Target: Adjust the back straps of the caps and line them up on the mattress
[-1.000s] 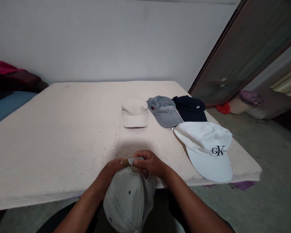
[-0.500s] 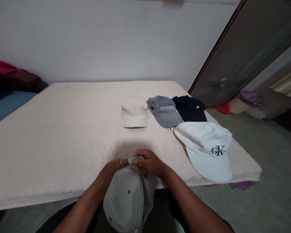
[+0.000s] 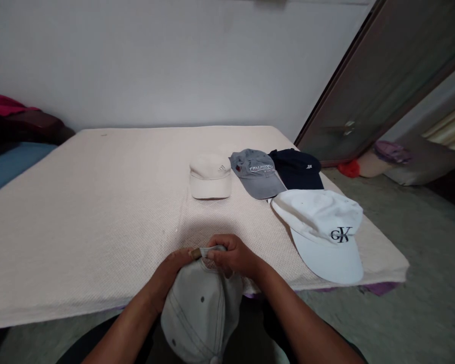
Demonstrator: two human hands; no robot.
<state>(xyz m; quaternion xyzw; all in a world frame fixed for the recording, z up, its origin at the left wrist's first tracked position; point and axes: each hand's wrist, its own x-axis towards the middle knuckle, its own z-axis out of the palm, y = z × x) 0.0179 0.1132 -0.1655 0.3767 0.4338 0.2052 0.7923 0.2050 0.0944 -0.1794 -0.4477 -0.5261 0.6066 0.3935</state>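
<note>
A light grey baseball cap (image 3: 193,308) is held at the table's near edge, its crown toward me and its back strap opening facing away. My left hand (image 3: 172,270) grips the cap's left side beside the brown end of the strap. At the strap, my right hand (image 3: 229,255) pinches the band between thumb and fingers. The cap's brim is hidden beneath it. Past my hands lie a cream cap (image 3: 210,177), a grey-blue cap (image 3: 258,174) and a navy cap (image 3: 298,169). Nearer on the right is a white cap (image 3: 322,232) with black letters.
The caps lie on a broad surface with a cream textured cover (image 3: 98,217), against a pale wall (image 3: 174,60). A dark-framed door or cabinet (image 3: 364,86) stands at the right. Bags (image 3: 379,159) sit on the floor behind. Pink cloth (image 3: 7,105) is at far left.
Almost nothing differs. Both hands stay on the grey cap's strap, with only a very slight shift of the fingers and cap.
</note>
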